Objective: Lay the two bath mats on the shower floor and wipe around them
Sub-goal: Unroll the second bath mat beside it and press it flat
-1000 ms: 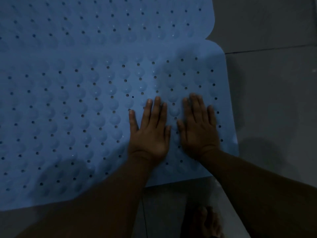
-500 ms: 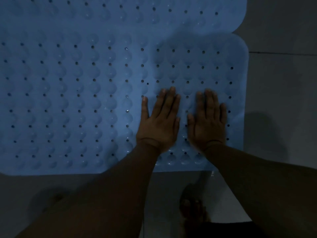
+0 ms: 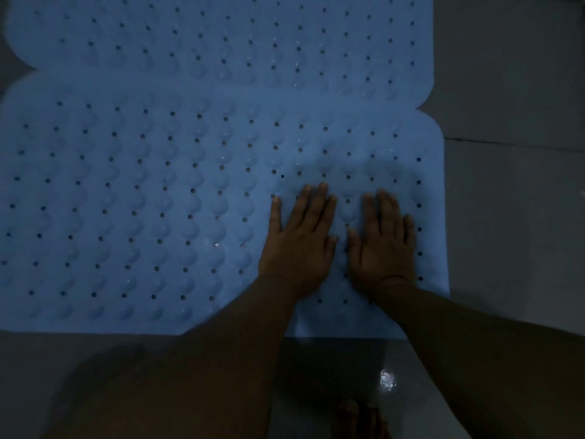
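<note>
A blue rubber bath mat (image 3: 158, 191), dotted with drain holes and round bumps, lies flat on the grey tiled shower floor (image 3: 512, 217). Its scalloped edge shows at the upper left and right. I cannot tell whether it is one mat or two joined along a seam. My left hand (image 3: 297, 242) and my right hand (image 3: 381, 245) rest palm down side by side on the mat's near right corner, fingers stretched out and holding nothing.
A bare foot (image 3: 361, 419) stands on the tile just below the mat's near edge. A small bright glint (image 3: 387, 380) shows on the wet floor beside it. A grout line (image 3: 512, 144) crosses the tile to the right. The scene is dim.
The view has shifted so the mat's left scalloped edge and near edge now show. Both hands stay flat on the same corner of the mat.
</note>
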